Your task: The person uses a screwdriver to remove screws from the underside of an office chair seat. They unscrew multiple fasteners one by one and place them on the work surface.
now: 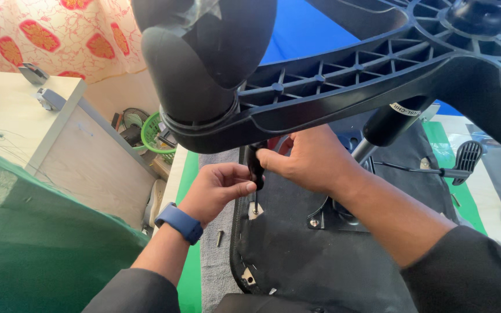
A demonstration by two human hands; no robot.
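Both hands clamp the screwdriver (256, 168) upright at the seat's (297, 255) left edge, right hand (305, 159) above left hand (218, 188), chair base (343, 87) crowding overhead.

Bright daylight, sharp, slight wide-angle distortion

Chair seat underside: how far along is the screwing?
Done: the base and gas cylinder sit on the seat underside. In hand: both hands, left hand and right hand, hold a screwdriver upright on a corner bracket. Left: a loose screw lies beside the seat.
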